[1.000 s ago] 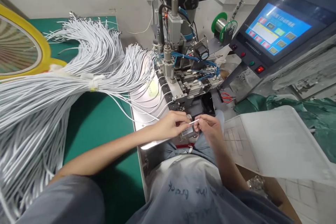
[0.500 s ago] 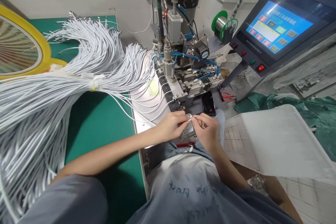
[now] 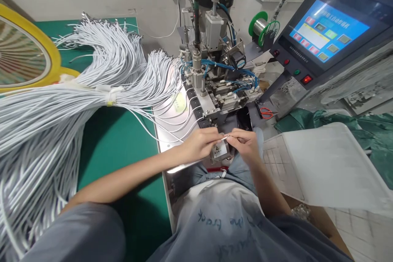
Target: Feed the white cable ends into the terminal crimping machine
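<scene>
Both hands meet in front of the bench machine (image 3: 208, 104). Between their fingertips a short stretch of white cable (image 3: 225, 137) shows; the rest of it is hidden by the fingers. My left hand (image 3: 201, 144) is closed in a pinch on the cable from the left. From the other side my right hand (image 3: 246, 144) pinches it with thumb and forefinger. Just below the fingers is a metal box with a white label (image 3: 220, 150). Several white cables (image 3: 184, 118) run from a large bundle (image 3: 92, 94) to the black slotted strip along the machine's near left edge.
A yellow-rimmed fan (image 3: 55, 57) stands at the left on the green mat (image 3: 123, 151). At the right are a lit touchscreen (image 3: 330, 30), a wire spool (image 3: 259, 26), orange-handled scissors (image 3: 267, 112), a dark phone (image 3: 245, 119) and a white plastic tray (image 3: 334, 163).
The small loop of cable between my fingertips now looks straight. My right hand has turned slightly, and the labelled box below shows more. A rod and cylinder on the machine have shifted right.
</scene>
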Action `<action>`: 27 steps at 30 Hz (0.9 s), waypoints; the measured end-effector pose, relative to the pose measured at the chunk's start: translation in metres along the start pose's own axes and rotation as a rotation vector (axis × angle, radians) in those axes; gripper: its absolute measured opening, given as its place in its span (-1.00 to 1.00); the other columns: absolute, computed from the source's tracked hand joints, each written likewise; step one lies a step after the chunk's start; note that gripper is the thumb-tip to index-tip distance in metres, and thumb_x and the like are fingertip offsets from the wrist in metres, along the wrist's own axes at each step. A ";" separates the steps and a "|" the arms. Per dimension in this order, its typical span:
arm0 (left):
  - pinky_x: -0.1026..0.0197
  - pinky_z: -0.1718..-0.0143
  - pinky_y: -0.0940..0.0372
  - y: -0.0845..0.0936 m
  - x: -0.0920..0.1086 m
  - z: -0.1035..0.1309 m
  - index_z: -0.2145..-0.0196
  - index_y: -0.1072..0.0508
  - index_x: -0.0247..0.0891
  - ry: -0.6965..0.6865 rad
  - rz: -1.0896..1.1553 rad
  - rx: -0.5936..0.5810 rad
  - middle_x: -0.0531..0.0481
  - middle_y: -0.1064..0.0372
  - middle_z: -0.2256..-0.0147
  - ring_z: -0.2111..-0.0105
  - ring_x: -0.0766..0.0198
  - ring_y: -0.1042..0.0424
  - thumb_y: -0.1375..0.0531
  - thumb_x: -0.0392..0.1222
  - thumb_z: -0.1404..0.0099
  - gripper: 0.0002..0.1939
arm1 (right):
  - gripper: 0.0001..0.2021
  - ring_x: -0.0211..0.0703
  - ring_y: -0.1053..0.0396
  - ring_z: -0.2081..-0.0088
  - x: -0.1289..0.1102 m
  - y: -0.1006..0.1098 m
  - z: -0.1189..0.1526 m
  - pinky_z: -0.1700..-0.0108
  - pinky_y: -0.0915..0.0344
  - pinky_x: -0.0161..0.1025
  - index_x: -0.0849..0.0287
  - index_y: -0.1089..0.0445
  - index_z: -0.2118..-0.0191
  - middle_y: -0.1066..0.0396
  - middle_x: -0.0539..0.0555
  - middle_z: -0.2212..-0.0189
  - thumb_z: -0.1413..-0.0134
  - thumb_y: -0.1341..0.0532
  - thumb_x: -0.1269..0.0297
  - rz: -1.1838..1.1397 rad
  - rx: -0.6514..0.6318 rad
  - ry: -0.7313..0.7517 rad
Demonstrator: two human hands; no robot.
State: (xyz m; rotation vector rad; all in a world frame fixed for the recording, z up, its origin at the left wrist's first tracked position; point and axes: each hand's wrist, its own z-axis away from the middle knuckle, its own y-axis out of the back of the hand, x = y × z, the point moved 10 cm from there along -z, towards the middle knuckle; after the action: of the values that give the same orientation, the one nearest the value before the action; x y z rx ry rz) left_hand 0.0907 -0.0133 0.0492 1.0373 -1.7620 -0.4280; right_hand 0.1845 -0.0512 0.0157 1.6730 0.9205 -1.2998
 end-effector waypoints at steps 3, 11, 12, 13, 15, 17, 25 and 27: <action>0.33 0.52 -0.15 -0.005 0.007 0.001 0.23 -0.42 -0.41 -0.159 -0.390 -0.068 -0.06 -0.31 0.48 0.52 0.36 -0.26 0.13 -0.39 -0.33 -0.67 | -0.81 -0.36 0.01 0.62 -0.003 -0.002 -0.006 0.58 0.06 -0.32 0.20 -0.44 0.56 -0.04 -0.10 0.68 0.03 -0.20 0.29 0.167 -0.116 0.027; 0.34 0.49 -0.16 -0.010 -0.009 0.003 0.31 -0.43 -0.33 -0.055 -0.322 0.010 -0.02 -0.31 0.51 0.51 0.38 -0.27 0.08 -0.27 -0.36 -0.70 | -0.76 -0.34 0.02 0.62 -0.002 -0.004 -0.008 0.54 0.00 -0.30 0.20 -0.36 0.62 0.06 -0.11 0.71 -0.02 -0.15 0.31 0.266 -0.015 0.109; 0.35 0.49 -0.16 -0.011 -0.012 0.005 0.33 -0.43 -0.32 -0.020 -0.242 0.029 0.00 -0.30 0.52 0.52 0.40 -0.27 0.07 -0.23 -0.37 -0.69 | -0.76 -0.34 0.01 0.61 -0.003 -0.002 -0.007 0.54 0.00 -0.30 0.19 -0.37 0.61 0.07 -0.11 0.71 -0.02 -0.15 0.30 0.236 0.030 0.118; 0.36 0.49 -0.16 -0.012 -0.014 0.006 0.35 -0.43 -0.32 0.006 -0.175 0.044 0.00 -0.30 0.52 0.52 0.41 -0.27 0.07 -0.19 -0.38 -0.68 | -0.76 -0.33 0.01 0.61 -0.003 -0.001 -0.005 0.54 -0.01 -0.31 0.19 -0.38 0.60 0.07 -0.11 0.72 -0.02 -0.16 0.28 0.207 0.073 0.122; 0.37 0.49 -0.17 -0.015 -0.016 0.007 0.35 -0.42 -0.32 0.032 -0.102 0.045 0.00 -0.30 0.51 0.52 0.41 -0.28 0.08 -0.14 -0.40 -0.66 | -0.77 -0.33 0.01 0.60 0.001 0.002 -0.002 0.54 -0.03 -0.32 0.20 -0.39 0.59 0.09 -0.11 0.71 -0.01 -0.17 0.27 0.159 0.144 0.109; 0.37 0.48 -0.18 -0.021 -0.018 0.006 0.31 -0.41 -0.33 0.056 -0.134 -0.032 -0.01 -0.29 0.48 0.50 0.39 -0.29 0.10 -0.14 -0.40 -0.66 | -0.78 -0.33 -0.02 0.60 0.013 0.004 -0.002 0.52 -0.07 -0.32 0.20 -0.41 0.57 0.04 -0.11 0.71 -0.01 -0.17 0.26 0.139 0.179 0.069; 0.25 0.51 -0.24 -0.034 -0.070 0.008 0.12 -0.35 -0.44 0.298 -0.667 -0.429 -0.15 -0.26 0.25 0.55 0.33 -0.35 0.06 -0.47 -0.24 -0.69 | -0.81 -0.14 -0.41 0.32 0.091 0.003 -0.034 0.25 -0.32 -0.23 0.21 -0.46 0.38 -0.48 0.12 0.36 0.05 -0.15 0.25 0.058 0.079 -0.132; 0.24 0.49 -0.28 -0.037 -0.073 0.009 0.08 -0.33 -0.46 0.285 -0.687 -0.454 -0.18 -0.25 0.21 0.51 0.31 -0.38 0.07 -0.48 -0.24 -0.67 | -0.81 -0.13 -0.42 0.34 0.101 -0.001 -0.042 0.25 -0.33 -0.21 0.21 -0.45 0.39 -0.49 0.12 0.39 0.09 -0.17 0.22 0.023 0.053 -0.165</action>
State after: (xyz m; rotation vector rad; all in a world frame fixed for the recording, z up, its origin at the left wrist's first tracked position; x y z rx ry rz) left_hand 0.1088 0.0234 -0.0224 1.2701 -0.9540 -0.9971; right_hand 0.2201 -0.0057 -0.0767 1.5849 0.7731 -1.4345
